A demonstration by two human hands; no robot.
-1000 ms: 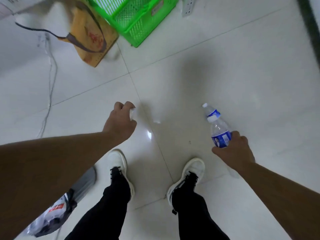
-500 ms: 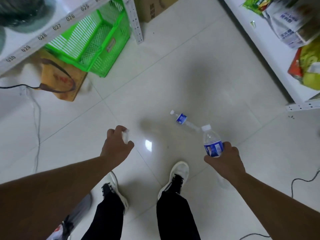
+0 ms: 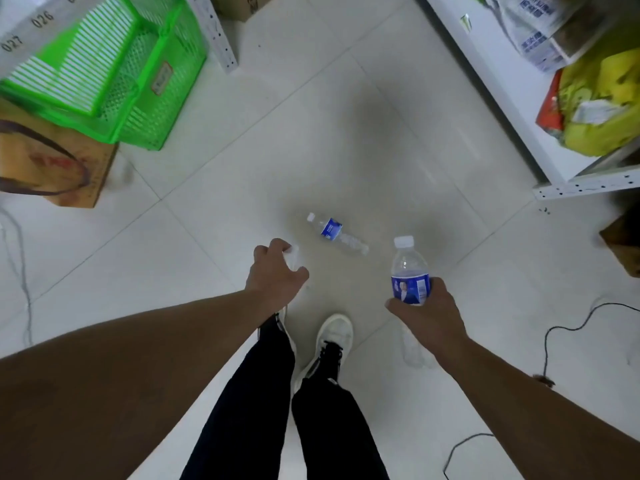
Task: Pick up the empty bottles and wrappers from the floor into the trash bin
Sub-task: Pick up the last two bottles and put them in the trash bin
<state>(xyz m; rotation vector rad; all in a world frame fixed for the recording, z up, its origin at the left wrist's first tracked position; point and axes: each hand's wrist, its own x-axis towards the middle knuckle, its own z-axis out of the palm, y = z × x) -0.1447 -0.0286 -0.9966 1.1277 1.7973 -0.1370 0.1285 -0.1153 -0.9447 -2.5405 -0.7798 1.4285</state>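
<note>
While the right hand (image 3: 424, 306) grips one bottle (image 3: 409, 271) upright and the left hand (image 3: 275, 273) clutches a clear wrapper (image 3: 294, 259), a second bottle (image 3: 337, 233) lies mid-floor (image 3: 398, 133). Both hands being full, tucking the wrapper under spare fingers would probably free a grasp.

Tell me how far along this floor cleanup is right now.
Nothing shows as binned; no trash bin is in view. In hand: the right hand grips an upright bottle, and the left hand holds something small and pale, too unclear to name. Left: one bottle on the floor, lying on its side ahead.
</note>
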